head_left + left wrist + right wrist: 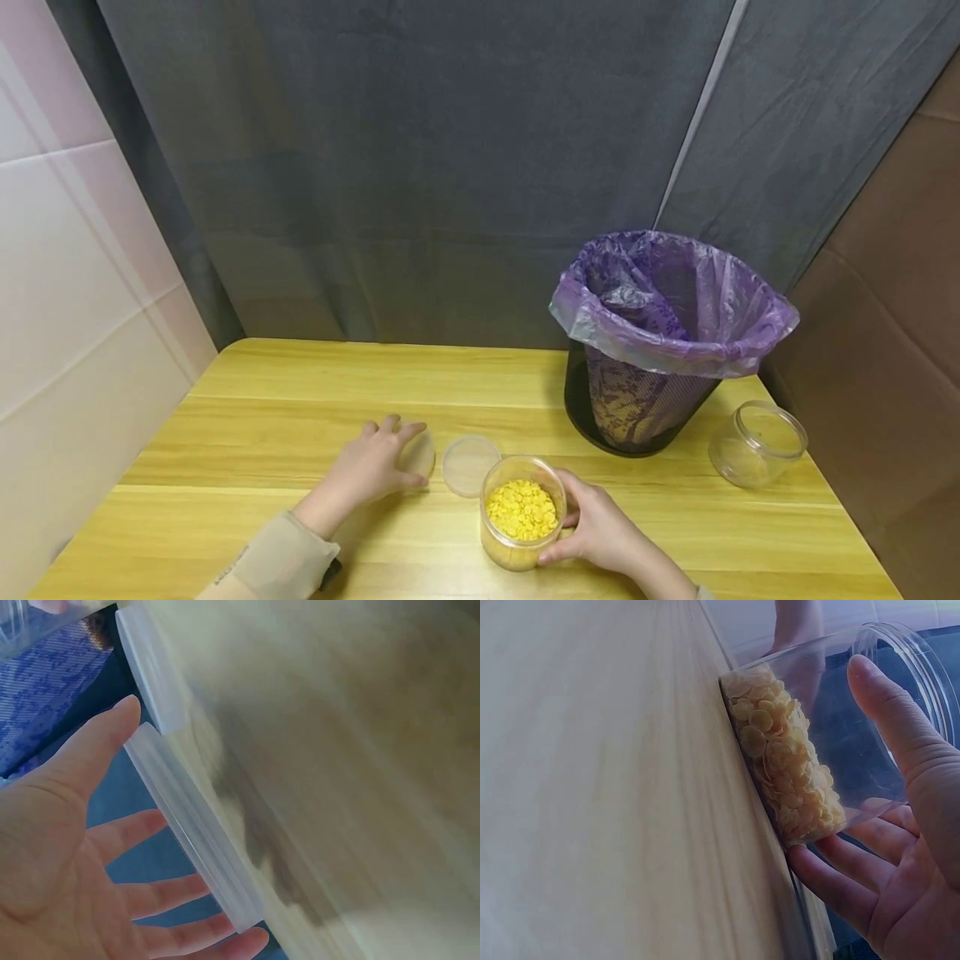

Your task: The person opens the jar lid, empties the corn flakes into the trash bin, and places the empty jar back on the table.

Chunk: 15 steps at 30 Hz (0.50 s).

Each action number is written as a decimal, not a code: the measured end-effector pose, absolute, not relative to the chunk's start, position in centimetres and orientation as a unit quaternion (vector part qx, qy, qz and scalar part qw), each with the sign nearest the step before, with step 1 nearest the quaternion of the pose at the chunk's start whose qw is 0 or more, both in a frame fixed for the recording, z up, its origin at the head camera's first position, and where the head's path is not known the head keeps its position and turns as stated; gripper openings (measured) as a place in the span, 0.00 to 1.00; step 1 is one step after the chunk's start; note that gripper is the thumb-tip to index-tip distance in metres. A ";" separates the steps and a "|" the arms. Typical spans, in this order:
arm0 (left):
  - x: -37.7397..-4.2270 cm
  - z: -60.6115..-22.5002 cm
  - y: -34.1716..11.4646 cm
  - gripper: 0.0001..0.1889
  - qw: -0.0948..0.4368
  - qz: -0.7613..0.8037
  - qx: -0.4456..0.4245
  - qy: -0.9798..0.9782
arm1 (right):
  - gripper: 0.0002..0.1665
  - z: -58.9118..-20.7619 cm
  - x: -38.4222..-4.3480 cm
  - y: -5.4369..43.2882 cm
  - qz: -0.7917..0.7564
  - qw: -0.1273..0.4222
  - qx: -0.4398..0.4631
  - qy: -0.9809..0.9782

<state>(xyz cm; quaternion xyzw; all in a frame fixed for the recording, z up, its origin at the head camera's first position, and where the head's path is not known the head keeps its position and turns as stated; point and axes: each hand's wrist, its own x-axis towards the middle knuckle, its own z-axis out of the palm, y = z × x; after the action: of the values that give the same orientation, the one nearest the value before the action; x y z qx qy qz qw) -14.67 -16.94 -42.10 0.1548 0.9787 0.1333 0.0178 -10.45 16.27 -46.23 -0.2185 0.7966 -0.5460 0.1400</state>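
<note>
My left hand reaches over a clear round lid on the table. Its fingers are spread, and in the left wrist view the thumb is by one end of the lid with the other fingers along its far side. My right hand holds a clear plastic jar from the right, thumb on the near side. Yellow flakes lie inside it; in the right wrist view the flakes fill its lower part. The jar stands upright without a lid.
A second clear lid lies between the left hand and the jar. Behind to the right stands a black mesh bin lined with a purple bag. An open clear jar is near the wooden table's right edge.
</note>
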 end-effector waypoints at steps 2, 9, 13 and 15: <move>-14.7 -42.4 -16.9 0.42 0.017 0.134 0.156 0.978 | 0.61 -46.2 -10.4 16.3 -0.545 0.140 -0.218 0.797; -14.6 -42.9 -17.1 0.43 0.021 0.143 0.158 0.977 | 0.60 -46.3 -10.4 16.3 -0.550 0.140 -0.219 0.794; -14.6 -43.3 -17.2 0.44 0.028 0.146 0.155 0.977 | 0.60 -46.4 -10.4 16.3 -0.551 0.142 -0.218 0.793; -14.6 -43.4 -17.1 0.44 0.028 0.149 0.156 0.976 | 0.61 -46.4 -10.4 16.3 -0.551 0.142 -0.216 0.793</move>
<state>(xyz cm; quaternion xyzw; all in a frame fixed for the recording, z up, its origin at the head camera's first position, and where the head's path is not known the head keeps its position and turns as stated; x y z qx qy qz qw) -14.64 -17.15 -43.43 0.1559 0.9761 0.1486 0.0279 -10.45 16.28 -46.38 -0.2165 0.7933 -0.5511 0.1419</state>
